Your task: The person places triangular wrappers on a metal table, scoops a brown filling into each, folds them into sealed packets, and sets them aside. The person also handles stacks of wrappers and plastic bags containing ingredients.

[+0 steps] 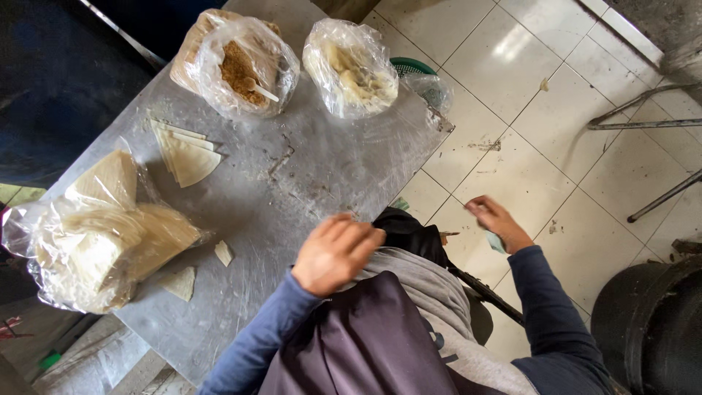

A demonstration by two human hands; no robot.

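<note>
My left hand [335, 253] hangs over the near edge of the metal table [307, 175], fingers curled loosely, and whether it holds anything I cannot tell. My right hand [497, 222] is off the table above the tiled floor, its fingers closed on a small pale greenish piece [496, 241]. A fan of pale wedge-shaped wrappers [186, 152] lies on the table to the far left. A clear bag full of the same wrappers [99, 234] sits at the left edge. Two loose wrapper pieces [223, 252] lie near it.
Two open plastic bags stand at the far end, one with brown crumbly filling and a spoon [241, 67], one with pale dough-like filling [351, 67]. A green basket [411, 67] peeks behind. A dark round bin [651, 329] and metal chair legs [643, 121] stand on the white tiles.
</note>
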